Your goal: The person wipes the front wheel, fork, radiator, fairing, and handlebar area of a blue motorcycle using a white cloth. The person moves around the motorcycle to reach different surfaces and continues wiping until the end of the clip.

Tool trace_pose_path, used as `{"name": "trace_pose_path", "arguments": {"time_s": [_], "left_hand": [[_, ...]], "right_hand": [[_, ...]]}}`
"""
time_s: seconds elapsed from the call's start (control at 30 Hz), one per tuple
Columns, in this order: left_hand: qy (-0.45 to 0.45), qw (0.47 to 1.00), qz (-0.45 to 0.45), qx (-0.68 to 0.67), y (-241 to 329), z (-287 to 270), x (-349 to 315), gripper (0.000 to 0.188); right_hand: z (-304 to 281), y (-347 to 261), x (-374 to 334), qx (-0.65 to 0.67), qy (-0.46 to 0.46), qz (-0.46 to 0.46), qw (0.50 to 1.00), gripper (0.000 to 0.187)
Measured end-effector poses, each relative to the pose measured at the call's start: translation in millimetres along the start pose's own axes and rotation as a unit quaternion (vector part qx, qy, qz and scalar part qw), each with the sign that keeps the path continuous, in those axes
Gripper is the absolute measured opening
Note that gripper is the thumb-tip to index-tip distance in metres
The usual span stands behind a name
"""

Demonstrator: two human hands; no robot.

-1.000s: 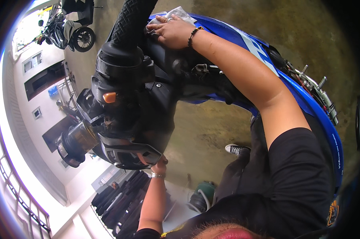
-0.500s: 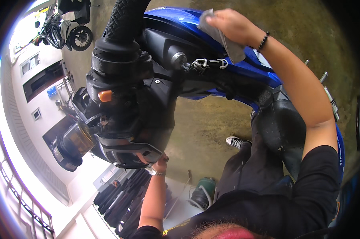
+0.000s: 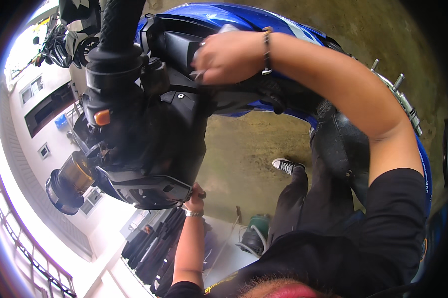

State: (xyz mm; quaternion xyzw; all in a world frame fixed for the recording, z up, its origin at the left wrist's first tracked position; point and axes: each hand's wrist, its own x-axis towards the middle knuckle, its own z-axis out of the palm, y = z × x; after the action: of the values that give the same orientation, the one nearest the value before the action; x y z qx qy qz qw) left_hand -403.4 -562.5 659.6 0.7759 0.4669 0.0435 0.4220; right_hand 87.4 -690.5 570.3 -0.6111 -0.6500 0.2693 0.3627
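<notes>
A motor scooter with a blue body panel (image 3: 209, 11) and a black handlebar cover (image 3: 154, 134) fills the middle of the view. My right hand (image 3: 229, 57) is closed round a grey cloth (image 3: 228, 28), over the black inner panel by the steering column. Most of the cloth is hidden under the palm, and the ignition area lies behind the fingers. Lower down, my left hand (image 3: 195, 195) is closed at the lower edge of the handlebar cover; what its fingers wrap round is hidden. The black rubber handle grip (image 3: 121, 25) points up at the top.
The black seat (image 3: 345, 149) and a metal rear rail (image 3: 402, 102) are at right. My shoe (image 3: 286, 166) stands on the wet-looking concrete floor (image 3: 249, 144). A green canister-like thing (image 3: 257, 226) sits below. Another motorcycle (image 3: 67, 47) is parked at the upper left.
My right hand has moved left with the cloth, from the blue side panel to the inner panel by the ignition. The handlebar sits further left in view. My left hand stays at the cover's edge.
</notes>
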Motion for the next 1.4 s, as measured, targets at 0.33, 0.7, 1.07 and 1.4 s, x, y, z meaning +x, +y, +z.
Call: {"name": "trace_pose_path", "arguments": {"time_s": [0.33, 0.7, 1.07, 1.4], "left_hand": [[0.073, 0.997, 0.019, 0.017, -29.9, -0.3, -1.7, 0.024], [0.129, 0.984, 0.072, 0.096, -22.6, 10.1, -3.8, 0.022], [0.141, 0.988, 0.035, -0.059, -3.3, 36.1, -8.8, 0.022], [0.008, 0.977, 0.033, -0.212, 12.0, 84.2, -28.8, 0.024]], "right_hand": [[-62.8, 58.2, -35.5, 0.369, 0.401, 0.097, 0.833, 0.031], [36.8, 76.6, -75.1, -0.206, 0.076, -0.037, 0.975, 0.034], [178.9, -48.7, -85.1, -0.131, 0.248, 0.406, 0.87, 0.051], [269.8, -32.7, -111.2, -0.328, 0.352, 0.268, 0.835, 0.048]]}}
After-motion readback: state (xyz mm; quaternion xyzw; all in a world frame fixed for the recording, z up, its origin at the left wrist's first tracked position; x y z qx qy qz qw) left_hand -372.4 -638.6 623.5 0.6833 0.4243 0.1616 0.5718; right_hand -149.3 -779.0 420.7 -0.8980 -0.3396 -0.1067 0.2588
